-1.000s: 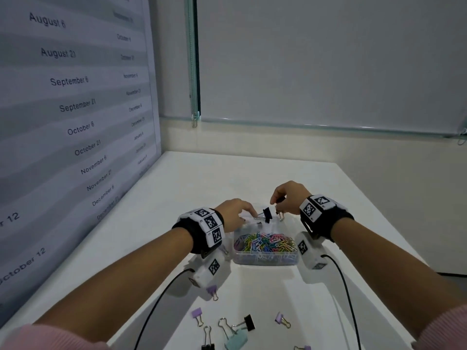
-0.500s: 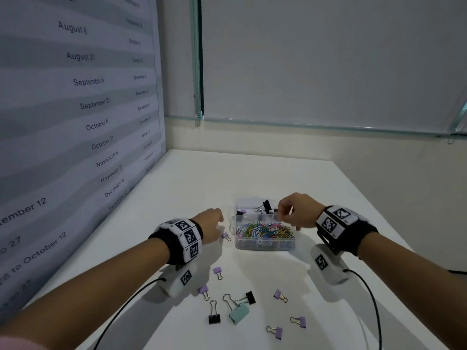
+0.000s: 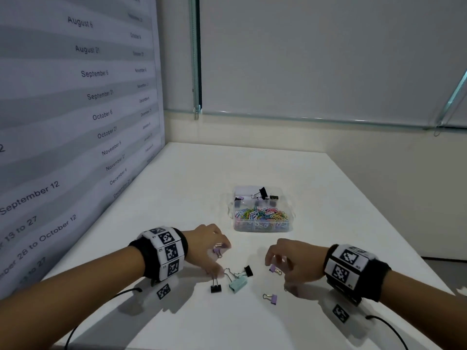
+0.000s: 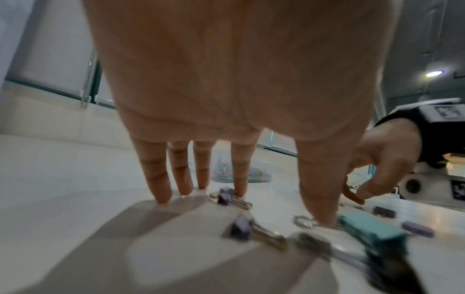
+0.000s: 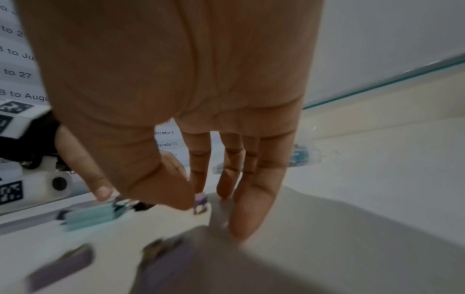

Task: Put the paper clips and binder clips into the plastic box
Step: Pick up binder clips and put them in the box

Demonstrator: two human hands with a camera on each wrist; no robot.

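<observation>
The clear plastic box (image 3: 262,224) sits mid-table, with colourful paper clips (image 3: 261,213) in its near compartment and a few binder clips (image 3: 262,193) in the far one. Loose binder clips lie nearer me: a teal one (image 3: 238,283), two black ones (image 3: 216,288) (image 3: 248,271) and purple ones (image 3: 272,298). My left hand (image 3: 221,258) reaches down with straight fingers, tips on the table beside a purple clip (image 4: 226,199), thumb at the teal clip's (image 4: 370,228) wire loop. My right hand (image 3: 280,272) hovers with thumb and forefinger either side of another purple clip (image 5: 201,202), not clearly gripping it.
The white table (image 3: 192,178) meets a wall poster with dates (image 3: 75,109) along its left side and a blind-covered window (image 3: 316,59) behind. The table's right edge (image 3: 379,210) drops off. Wrist-camera cables (image 3: 386,327) trail toward me.
Both hands have drawn back from the box to the loose binder clips near me. The black binder clip held over the box now lies in its far compartment.
</observation>
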